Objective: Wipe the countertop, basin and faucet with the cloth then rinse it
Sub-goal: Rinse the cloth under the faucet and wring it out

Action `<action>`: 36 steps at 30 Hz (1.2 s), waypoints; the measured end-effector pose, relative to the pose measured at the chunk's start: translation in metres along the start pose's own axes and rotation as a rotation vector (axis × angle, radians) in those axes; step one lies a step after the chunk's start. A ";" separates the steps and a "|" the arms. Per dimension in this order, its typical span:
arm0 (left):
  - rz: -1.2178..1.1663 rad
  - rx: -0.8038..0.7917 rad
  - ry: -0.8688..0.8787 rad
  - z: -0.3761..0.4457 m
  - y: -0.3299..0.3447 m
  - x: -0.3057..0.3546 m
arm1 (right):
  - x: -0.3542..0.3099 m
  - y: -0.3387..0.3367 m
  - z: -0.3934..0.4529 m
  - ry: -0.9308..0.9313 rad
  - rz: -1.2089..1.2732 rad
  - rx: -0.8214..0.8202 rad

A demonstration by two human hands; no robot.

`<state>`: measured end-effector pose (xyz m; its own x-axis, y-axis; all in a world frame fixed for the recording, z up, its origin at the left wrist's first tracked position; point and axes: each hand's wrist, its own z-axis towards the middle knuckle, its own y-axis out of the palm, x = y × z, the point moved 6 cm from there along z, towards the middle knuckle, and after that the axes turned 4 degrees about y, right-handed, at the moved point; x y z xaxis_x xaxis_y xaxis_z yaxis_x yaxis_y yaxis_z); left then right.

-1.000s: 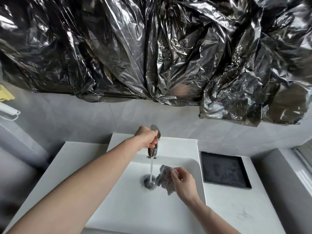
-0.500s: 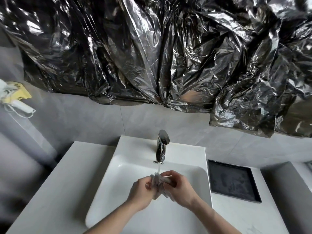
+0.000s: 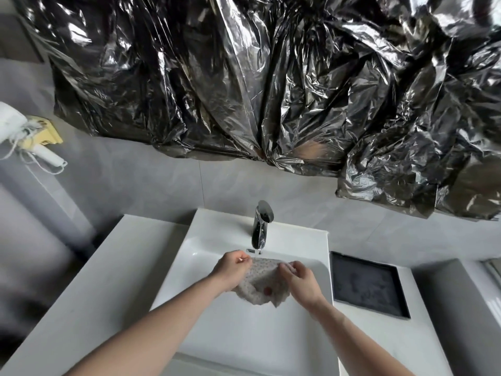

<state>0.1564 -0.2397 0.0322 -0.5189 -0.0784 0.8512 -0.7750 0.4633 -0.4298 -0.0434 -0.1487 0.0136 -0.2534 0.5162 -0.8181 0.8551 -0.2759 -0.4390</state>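
While both of your hands hold the cloth [image 3: 259,283] spread out over the basin [image 3: 244,335], you look to be in the rinsing step, the last part of the task. Your left hand [image 3: 231,270] pinches one upper corner with fingers closed on the fabric, and your right hand [image 3: 301,280] is clamped on the opposite edge, so the cloth hangs stretched between them, just below and in front of the faucet [image 3: 260,226]. It is a pale, dotted cloth with a small red mark near its lower middle, and its bottom edge droops toward the basin floor without clearly touching it. Whether water is running is hard to tell; only a faint trace shows under the spout. The countertop [image 3: 113,270] to your left lies bare, and a dark tray [image 3: 368,286] sits to the right of the basin, well clear of your hands. For the next move, you would likely want the cloth's middle right under the spout, then gather and squeeze it over the basin so drips stay off the countertop. Keep both grips firm; wet fabric probably slips easily.
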 end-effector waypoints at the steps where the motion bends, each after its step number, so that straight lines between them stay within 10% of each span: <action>1: 0.011 -0.002 -0.013 0.005 0.000 0.000 | 0.000 0.003 0.005 0.013 0.027 0.006; 11: -0.068 -0.032 0.001 0.039 0.005 0.001 | -0.009 0.003 0.027 -0.215 -0.159 0.270; 22: -0.279 -0.177 -0.165 0.047 0.024 0.001 | -0.005 0.061 0.022 0.012 0.108 -0.322; 32: -0.028 0.050 -0.034 0.056 -0.018 -0.046 | -0.017 0.061 0.033 0.147 0.353 -0.272; 36: 0.034 -0.154 0.019 0.039 0.007 -0.053 | -0.027 0.068 0.031 0.190 0.510 -0.320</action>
<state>0.1648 -0.2667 -0.0274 -0.5361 -0.0443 0.8430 -0.6916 0.5955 -0.4086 0.0073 -0.2070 -0.0054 0.2817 0.5265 -0.8022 0.9476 -0.2841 0.1463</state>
